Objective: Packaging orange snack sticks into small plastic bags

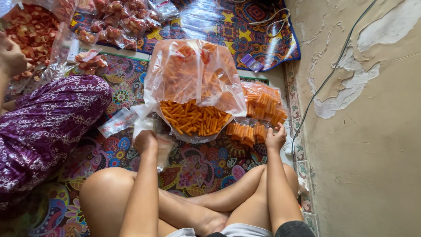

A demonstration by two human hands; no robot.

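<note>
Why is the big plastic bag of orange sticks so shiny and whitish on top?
In the head view, daylight glares off the crinkled big plastic bag, whitening its top and hazing the orange sticks behind it; the clear sheet on the mat also glares; the left hand and right hand look sharp; the picture's edges bend slightly.

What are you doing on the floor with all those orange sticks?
A person sits cross-legged on a patterned mat. In front of them a big clear bag lies open, full of orange snack sticks. Their left hand grips a small empty clear bag. Their right hand rests on a pile of small filled packets beside the big bag. Another person in purple flowered cloth sits at the left beside packets of reddish snacks.
</note>
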